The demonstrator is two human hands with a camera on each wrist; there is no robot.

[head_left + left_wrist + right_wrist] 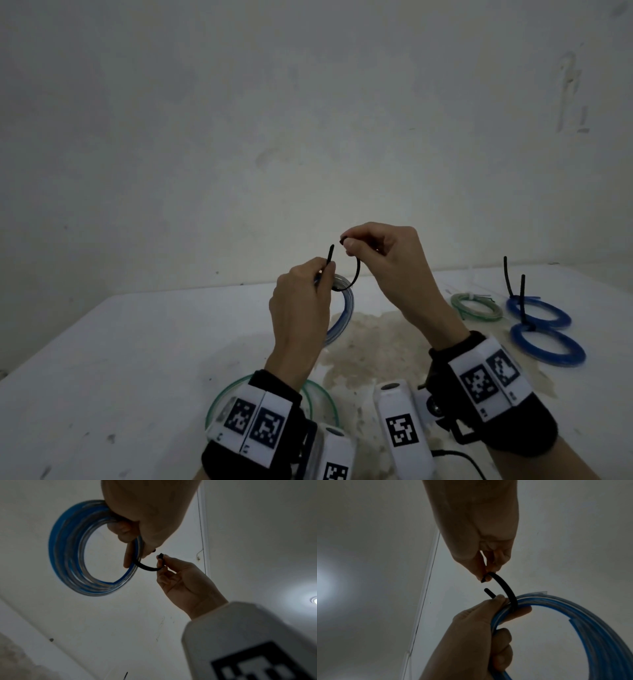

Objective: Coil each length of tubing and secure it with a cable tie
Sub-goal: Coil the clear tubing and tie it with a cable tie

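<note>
Above the white bench point(137, 342), you hold a coil of blue and clear tubing point(68, 550) in the air, your left hand point(301, 308) curled round its bundled turns and also pinching the pointed tail of a black cable tie point(505, 586) between thumb and forefinger. Your right hand point(387, 260) pinches the tie's head end, and the strap arcs from there down round the bundle. Tail and head sit just apart in the right wrist view, so the tie is wrapped but, by my reading, not yet threaded or cinched. On the right of the bench lie three finished-looking coils: two blue coils point(548, 342), touching or nearly so, each with a black tie tail point(506, 274) standing up, and beyond them a smaller green coil point(476, 306) bound with what looks like a pale tie, though that is too small to be sure of. Near your left wrist a loop of green tubing point(318, 390) lies loose on the bench, partly hidden by your arm, with no tie that I can see. So three look done, one is in hand, and at least one seems left. No box, tray or other container shows in any view; everything rests straight on the bench.
</note>
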